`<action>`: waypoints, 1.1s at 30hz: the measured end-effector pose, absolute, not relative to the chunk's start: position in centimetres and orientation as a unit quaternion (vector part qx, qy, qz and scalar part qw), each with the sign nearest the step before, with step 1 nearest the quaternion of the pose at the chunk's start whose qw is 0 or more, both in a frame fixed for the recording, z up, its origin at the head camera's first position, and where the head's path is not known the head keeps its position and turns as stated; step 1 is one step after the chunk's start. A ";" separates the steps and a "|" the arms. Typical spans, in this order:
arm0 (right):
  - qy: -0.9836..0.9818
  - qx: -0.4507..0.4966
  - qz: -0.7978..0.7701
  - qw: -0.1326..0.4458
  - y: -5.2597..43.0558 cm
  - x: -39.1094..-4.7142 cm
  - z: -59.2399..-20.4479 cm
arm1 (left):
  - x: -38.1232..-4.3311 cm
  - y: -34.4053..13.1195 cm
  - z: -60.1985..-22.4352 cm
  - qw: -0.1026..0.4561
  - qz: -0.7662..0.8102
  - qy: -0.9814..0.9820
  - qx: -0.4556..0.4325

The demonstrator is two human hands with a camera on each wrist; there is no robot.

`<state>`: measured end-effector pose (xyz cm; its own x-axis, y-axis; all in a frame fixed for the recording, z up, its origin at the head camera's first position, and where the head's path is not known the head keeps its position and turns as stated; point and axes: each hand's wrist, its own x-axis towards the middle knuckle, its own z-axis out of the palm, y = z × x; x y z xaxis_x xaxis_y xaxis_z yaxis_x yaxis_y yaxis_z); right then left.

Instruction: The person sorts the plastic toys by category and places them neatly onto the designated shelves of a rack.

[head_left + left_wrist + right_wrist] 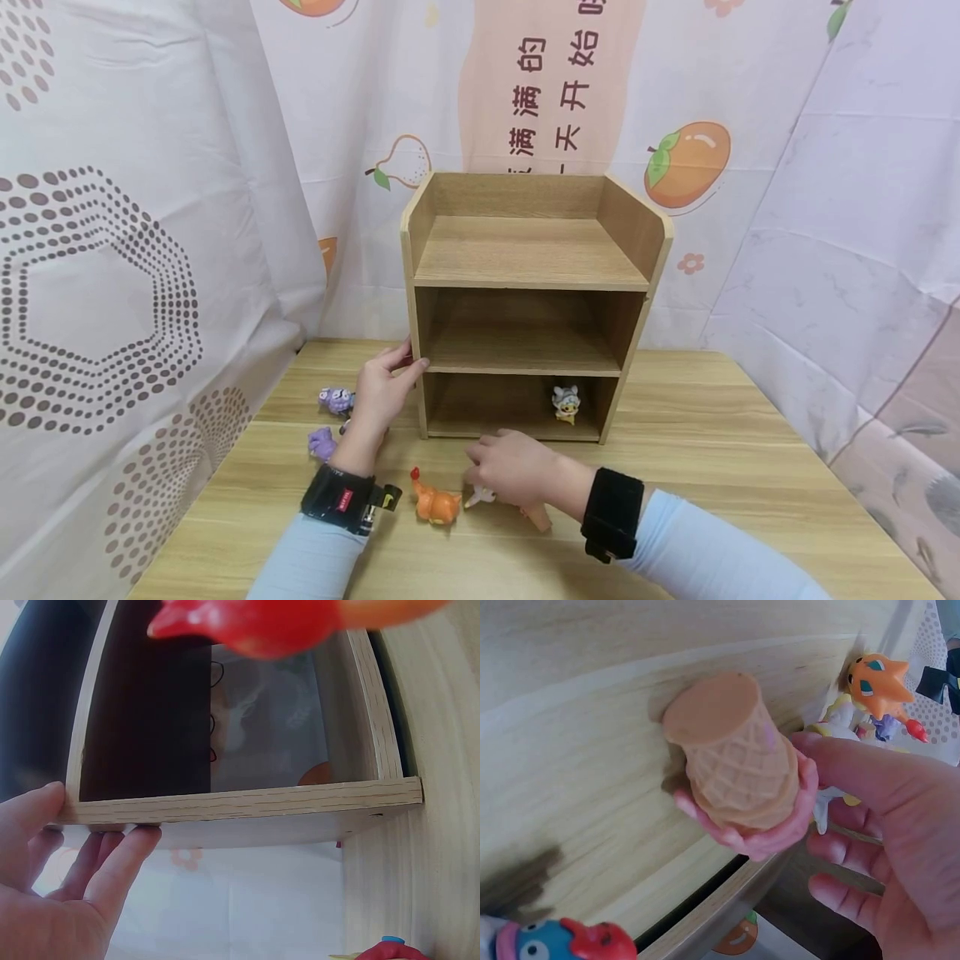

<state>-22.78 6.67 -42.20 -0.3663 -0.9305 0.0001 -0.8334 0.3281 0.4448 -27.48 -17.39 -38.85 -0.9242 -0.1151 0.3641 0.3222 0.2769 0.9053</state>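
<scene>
At the left side panel of the wooden shelf (pixel 525 250), my left hand (pixel 382 387) grips the edge, thumb at the front and fingers on the outer face. My right hand (pixel 513 467) hovers low before the shelf, its fingers loosely bent. Close to its fingertips is a white and yellow figure (pixel 832 727), partly hidden by the hand. Below the right wrist lies a toy ice cream cone (pixel 742 765) with a pink rim. Left of these lies an orange figure (pixel 437 504) with a red tail tip.
In the shelf's bottom compartment, towards the right, stands a small white and yellow figure (pixel 566 404). Purple figures (pixel 322 443) lie left of the shelf, partly behind the left arm. A blue and red toy (pixel 551 941) shows in the right wrist view. A printed curtain (pixel 360 100) hangs behind.
</scene>
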 end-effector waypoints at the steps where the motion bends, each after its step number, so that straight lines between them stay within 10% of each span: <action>1: -0.806 0.548 -0.187 0.126 6.7 -22.8 -42.2 | -27.5 -17.4 -38.8 0.182 -0.598 -0.777 -0.067; 33: -0.858 0.500 0.110 0.040 9.9 -24.4 -39.1 | -27.4 -17.3 -38.6 0.189 -0.596 -0.777 -0.075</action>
<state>-24.43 9.88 -39.12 -0.4964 -0.8497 0.1779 -0.8671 0.4755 -0.1486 -27.37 -17.30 -38.61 -0.9174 -0.1081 0.3829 0.3420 0.2777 0.8977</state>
